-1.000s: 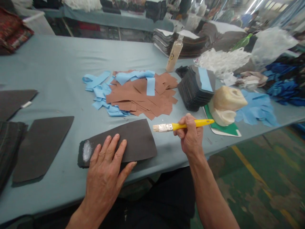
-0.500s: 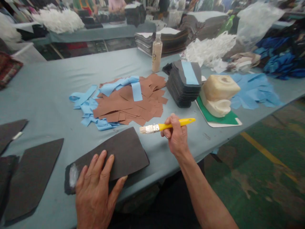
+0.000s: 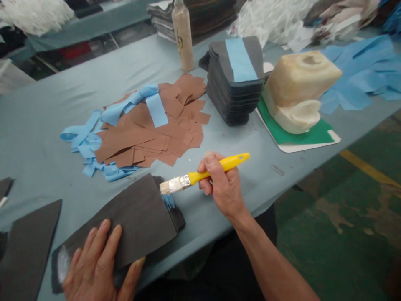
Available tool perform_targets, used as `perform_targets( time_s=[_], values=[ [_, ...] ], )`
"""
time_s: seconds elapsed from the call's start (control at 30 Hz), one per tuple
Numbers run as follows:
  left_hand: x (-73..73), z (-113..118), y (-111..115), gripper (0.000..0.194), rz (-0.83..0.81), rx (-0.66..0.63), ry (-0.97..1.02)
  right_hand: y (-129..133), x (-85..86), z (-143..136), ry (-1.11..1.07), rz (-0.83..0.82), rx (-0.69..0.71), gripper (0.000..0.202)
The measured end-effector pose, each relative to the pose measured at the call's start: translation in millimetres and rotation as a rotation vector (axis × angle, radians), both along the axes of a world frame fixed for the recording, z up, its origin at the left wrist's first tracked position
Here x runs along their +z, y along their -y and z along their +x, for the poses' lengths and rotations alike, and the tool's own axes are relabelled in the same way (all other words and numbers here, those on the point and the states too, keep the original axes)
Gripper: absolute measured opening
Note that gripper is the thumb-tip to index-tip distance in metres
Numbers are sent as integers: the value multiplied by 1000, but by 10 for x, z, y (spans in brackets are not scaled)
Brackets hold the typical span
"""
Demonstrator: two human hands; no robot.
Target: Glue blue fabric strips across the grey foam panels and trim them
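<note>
My right hand [image 3: 221, 184] is closed round the yellow handle of a paintbrush [image 3: 216, 170]. The pale bristles point left, over or against the right end of a dark sheet stack [image 3: 138, 221]; contact is hard to tell. Blue strands show at that end, below the bristles. My left hand [image 3: 97, 263] lies flat with fingers spread on the top dark sheet. A whitish wet-looking smear [image 3: 62, 264] marks the stack's left end, partly behind my fingers.
Brown cut pieces [image 3: 150, 133] and blue strips [image 3: 94, 146] lie beyond the stack. Behind stand a bottle [image 3: 184, 42], a pile of black pieces [image 3: 234, 88] and a cut-open plastic jug [image 3: 297, 92] on a green board [image 3: 282, 133]. More dark panels [image 3: 31, 246] lie left.
The brush has come down and left to the stack's right end. My left hand has pulled the top sheet leftward, so layers and blue strands beneath now show. The view has shifted closer.
</note>
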State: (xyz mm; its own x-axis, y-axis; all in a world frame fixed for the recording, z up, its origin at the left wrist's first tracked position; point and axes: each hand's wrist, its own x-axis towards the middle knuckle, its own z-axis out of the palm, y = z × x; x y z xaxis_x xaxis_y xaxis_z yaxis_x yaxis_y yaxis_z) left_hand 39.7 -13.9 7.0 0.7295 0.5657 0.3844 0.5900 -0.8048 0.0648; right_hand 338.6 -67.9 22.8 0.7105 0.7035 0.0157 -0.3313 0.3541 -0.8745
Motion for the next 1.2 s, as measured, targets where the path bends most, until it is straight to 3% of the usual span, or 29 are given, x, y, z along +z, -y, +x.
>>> perform_targets(
  time_s=[0.3, 0.6, 0.87, 1.2],
  values=[
    [81, 59, 69, 77, -25, 29, -35, -47, 9, -90, 16, 76, 150, 43],
    [81, 87, 64, 78, 0, -5, -20, -59, 51, -212, 267, 26, 224, 35],
    [91, 191, 88, 72, 24, -12, 39, -8, 225, -252, 745, -272, 117, 36],
    [31, 166, 105, 66, 29, 32, 31, 23, 337, -227, 926, -362, 5, 39]
  ],
)
